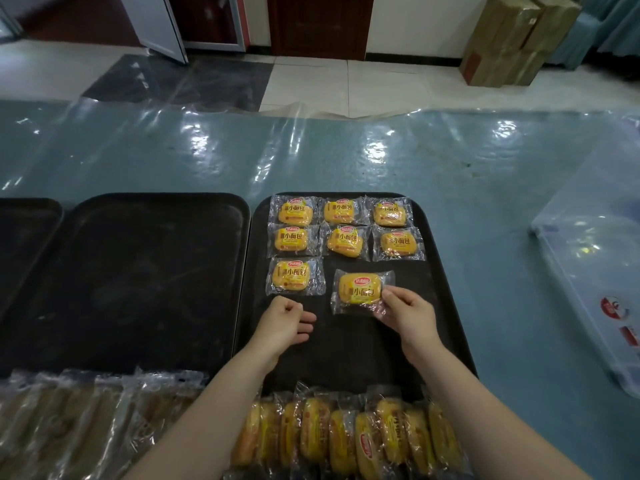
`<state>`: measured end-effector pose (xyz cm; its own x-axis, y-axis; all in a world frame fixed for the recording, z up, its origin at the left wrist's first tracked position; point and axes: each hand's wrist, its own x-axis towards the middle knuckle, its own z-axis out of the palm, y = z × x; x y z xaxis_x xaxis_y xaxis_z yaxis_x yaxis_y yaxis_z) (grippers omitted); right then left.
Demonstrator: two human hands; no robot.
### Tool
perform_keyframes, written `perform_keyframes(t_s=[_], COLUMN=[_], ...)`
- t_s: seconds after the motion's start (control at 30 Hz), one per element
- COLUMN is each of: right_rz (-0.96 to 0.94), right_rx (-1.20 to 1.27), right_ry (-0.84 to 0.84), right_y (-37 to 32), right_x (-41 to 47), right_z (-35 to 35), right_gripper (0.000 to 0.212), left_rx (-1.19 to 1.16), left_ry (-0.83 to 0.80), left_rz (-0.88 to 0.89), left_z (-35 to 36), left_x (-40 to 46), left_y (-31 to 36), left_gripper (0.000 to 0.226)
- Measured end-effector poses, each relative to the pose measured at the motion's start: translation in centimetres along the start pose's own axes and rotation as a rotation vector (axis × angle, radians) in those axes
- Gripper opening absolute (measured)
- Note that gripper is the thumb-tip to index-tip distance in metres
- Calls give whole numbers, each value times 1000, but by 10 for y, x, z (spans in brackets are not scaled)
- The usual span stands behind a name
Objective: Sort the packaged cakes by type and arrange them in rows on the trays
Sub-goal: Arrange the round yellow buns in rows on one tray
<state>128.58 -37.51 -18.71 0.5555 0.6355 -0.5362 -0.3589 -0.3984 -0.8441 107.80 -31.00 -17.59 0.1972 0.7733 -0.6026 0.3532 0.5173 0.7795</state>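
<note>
The right hand (403,315) pinches a yellow cake (360,289) by its wrapper's corner, low over the right tray (446,306). The left hand (285,322) hovers beside it, loosely curled, holding nothing. Seven cakes (341,233) lie in rows beyond. Stacked cakes (346,438) wait nearest me.

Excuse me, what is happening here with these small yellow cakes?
A person is laying packaged yellow cakes in rows on the right black tray. Seven lie there already. The right hand pinches an eighth cake into the third row, and the left hand holds nothing. More cakes wait at the near edge.
</note>
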Motion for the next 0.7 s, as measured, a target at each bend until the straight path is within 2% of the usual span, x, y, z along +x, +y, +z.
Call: perform_keyframes(t_s=[0.17,0.33,0.47,0.57,0.63,0.7], right_rz=[29,42,24,-48,-145,-228], right_rx=[-12,6,-35,-198,-396,-594], right_ry=[36,-1,23,50,80,95], right_y=[-7,-8,-9,-9,-9,-10], right_x=[29,42,49,50,51,50], right_z=[4,24,33,34,32,29], right_gripper=[13,11,4,4,5,28], left_rx=[217,592,828,940,964,980], left_ry=[8,40,-4,-30,-20,-21], left_rz=[94,272,376,400,410,407], left_z=[-4,-5,-7,-9,-8,-8], left_x=[6,2,-1,-1,0,-1], left_y=[-11,-19,-28,-35,-37,-36], left_gripper=[16,17,37,43,43,44])
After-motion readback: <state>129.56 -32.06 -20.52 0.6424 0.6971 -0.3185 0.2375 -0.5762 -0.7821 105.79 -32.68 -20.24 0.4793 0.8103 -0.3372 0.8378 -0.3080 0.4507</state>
